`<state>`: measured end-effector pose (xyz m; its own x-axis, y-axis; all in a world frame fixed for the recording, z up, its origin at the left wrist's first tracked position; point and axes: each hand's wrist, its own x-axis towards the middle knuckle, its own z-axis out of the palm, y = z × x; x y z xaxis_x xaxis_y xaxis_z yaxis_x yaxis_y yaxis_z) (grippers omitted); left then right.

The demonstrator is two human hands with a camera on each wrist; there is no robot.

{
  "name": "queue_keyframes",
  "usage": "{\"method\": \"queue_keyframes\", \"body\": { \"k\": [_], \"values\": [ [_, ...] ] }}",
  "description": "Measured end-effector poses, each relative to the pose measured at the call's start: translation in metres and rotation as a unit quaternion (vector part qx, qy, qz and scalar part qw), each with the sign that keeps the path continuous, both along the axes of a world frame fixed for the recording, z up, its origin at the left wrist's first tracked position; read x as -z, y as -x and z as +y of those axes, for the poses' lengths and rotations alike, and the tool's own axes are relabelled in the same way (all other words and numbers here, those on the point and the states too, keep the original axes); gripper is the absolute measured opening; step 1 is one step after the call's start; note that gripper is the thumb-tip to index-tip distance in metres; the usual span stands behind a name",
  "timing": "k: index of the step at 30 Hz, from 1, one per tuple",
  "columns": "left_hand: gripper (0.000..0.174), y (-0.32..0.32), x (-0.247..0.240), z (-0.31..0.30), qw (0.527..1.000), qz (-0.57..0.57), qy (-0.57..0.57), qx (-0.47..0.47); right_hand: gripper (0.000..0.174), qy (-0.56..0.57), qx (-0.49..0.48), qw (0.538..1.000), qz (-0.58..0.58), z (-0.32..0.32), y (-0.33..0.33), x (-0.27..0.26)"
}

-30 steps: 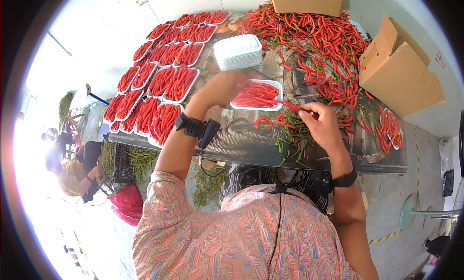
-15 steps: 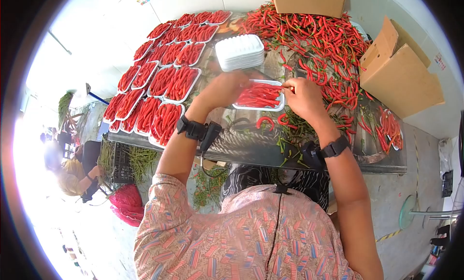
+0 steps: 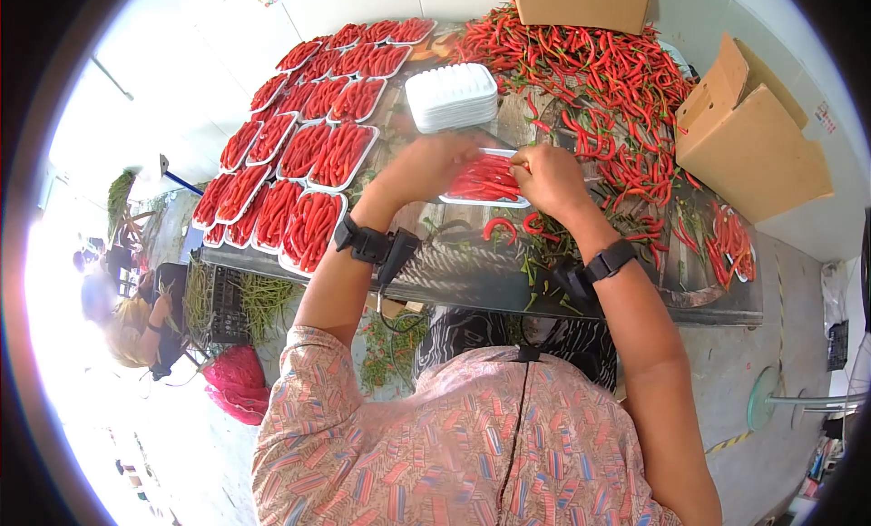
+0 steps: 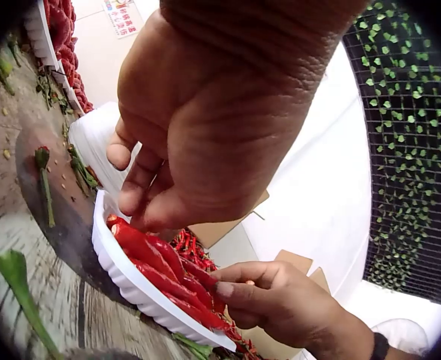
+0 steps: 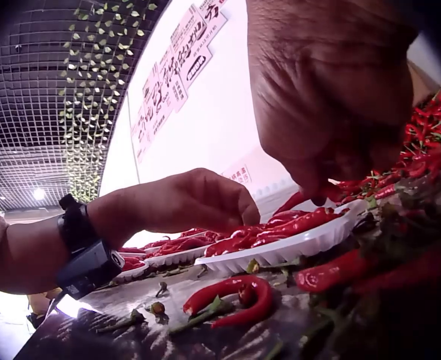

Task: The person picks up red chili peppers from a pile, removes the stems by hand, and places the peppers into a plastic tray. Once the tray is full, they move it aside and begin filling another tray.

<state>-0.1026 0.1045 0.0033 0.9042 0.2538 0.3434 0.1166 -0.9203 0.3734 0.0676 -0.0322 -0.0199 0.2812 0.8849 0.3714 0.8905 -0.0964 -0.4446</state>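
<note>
A white foam tray (image 3: 494, 202) of red chili peppers (image 3: 478, 179) lies on the table between both hands. Over its left end, my left hand (image 3: 440, 166) has loosely bent fingers; in the left wrist view the thumb comes down at the pepper ends (image 4: 134, 238). My right hand (image 3: 555, 179) is at the opposite end, thumb and forefinger pinching a chili pepper, most of it hidden by the fingers. The right wrist view shows the peppers heaped slightly above the tray rim (image 5: 280, 249).
Filled trays (image 3: 328, 156) stand in rows on the left. Behind the middle is a stack of white trays (image 3: 452, 99). Loose chilies (image 3: 599, 68) spread across the back right near a cardboard box (image 3: 753, 136). Green stems (image 3: 544, 267) litter the table's front.
My right hand has moved left and away from me, from the stem pile to the tray's right end, bringing a chili pepper. My left hand stays at the left end.
</note>
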Motion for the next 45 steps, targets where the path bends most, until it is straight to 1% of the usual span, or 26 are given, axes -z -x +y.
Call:
{"method": "queue_keyframes", "body": {
  "k": [4, 7, 9, 12, 14, 15, 17, 20, 26, 29, 31, 33, 34, 35, 37, 41, 43, 44, 45],
  "values": [
    [0.026, -0.002, 0.002, 0.002, 1.000, 0.011, -0.001, 0.014, 0.016, 0.014, 0.002, 1.000, -0.017, 0.000, 0.003, 0.000],
    [0.027, -0.001, 0.005, 0.003, 1.000, 0.002, -0.001, 0.027, 0.014, 0.002, 0.007, 1.000, -0.013, -0.003, 0.006, -0.003],
    [0.027, -0.002, 0.005, 0.005, 1.000, 0.009, -0.001, 0.026, 0.012, -0.012, 0.009, 1.000, -0.012, -0.004, 0.006, -0.006],
    [0.025, -0.002, 0.005, 0.004, 1.000, 0.020, -0.001, 0.021, 0.012, 0.012, 0.016, 1.000, 0.007, -0.004, 0.006, -0.008],
    [0.025, -0.002, 0.003, 0.003, 1.000, 0.024, 0.000, 0.017, 0.011, -0.023, 0.020, 1.000, -0.005, -0.001, 0.004, -0.003],
    [0.025, -0.002, 0.002, 0.002, 0.999, 0.027, -0.004, 0.017, 0.011, -0.022, 0.021, 1.000, -0.005, -0.001, 0.004, -0.003],
    [0.024, -0.002, 0.002, 0.002, 0.999, 0.031, -0.006, 0.016, 0.009, -0.062, 0.016, 0.997, -0.037, 0.001, 0.003, -0.001],
    [0.024, -0.002, 0.005, 0.004, 1.000, 0.010, -0.016, 0.021, 0.007, -0.066, 0.012, 0.997, -0.046, 0.002, 0.002, -0.001],
    [0.023, -0.002, 0.000, 0.000, 0.999, 0.038, 0.009, 0.000, 0.006, -0.071, 0.004, 0.995, -0.071, 0.004, 0.001, 0.001],
    [0.023, -0.003, 0.003, 0.003, 1.000, 0.030, 0.000, 0.007, 0.007, -0.085, -0.007, 0.994, -0.065, 0.002, 0.000, 0.001],
    [0.021, -0.003, 0.006, 0.005, 0.999, -0.005, -0.018, 0.033, 0.008, -0.079, -0.011, 0.996, -0.046, -0.001, 0.001, 0.000],
    [0.021, -0.004, 0.006, 0.005, 0.999, -0.001, -0.020, 0.032, 0.009, -0.072, -0.016, 0.997, -0.027, -0.002, 0.000, 0.001],
    [0.021, -0.004, 0.005, 0.004, 0.999, 0.005, -0.022, 0.032, 0.007, -0.048, -0.009, 0.999, -0.019, -0.002, -0.002, 0.003],
    [0.021, -0.004, 0.004, 0.003, 0.999, 0.005, -0.022, 0.033, 0.008, -0.024, -0.001, 1.000, -0.011, -0.001, -0.004, 0.004],
    [0.022, -0.004, 0.000, 0.000, 0.999, 0.041, -0.016, 0.011, 0.008, -0.025, -0.001, 1.000, -0.016, -0.001, -0.005, 0.004],
    [0.022, -0.004, 0.001, 0.002, 0.999, 0.019, -0.030, 0.040, 0.009, -0.010, 0.009, 0.999, -0.029, 0.000, -0.004, 0.007],
    [0.021, -0.005, -0.001, 0.000, 0.998, 0.013, -0.038, 0.044, 0.009, -0.024, 0.008, 1.000, -0.008, -0.001, -0.002, 0.009],
    [0.021, -0.006, 0.000, -0.001, 0.998, 0.011, -0.038, 0.057, 0.013, -0.040, 0.003, 0.999, 0.012, -0.001, -0.003, 0.010],
    [0.020, -0.007, 0.000, -0.002, 0.999, 0.019, -0.007, 0.031, 0.013, -0.047, 0.010, 0.999, 0.006, -0.001, -0.003, 0.013]
  ]
}}
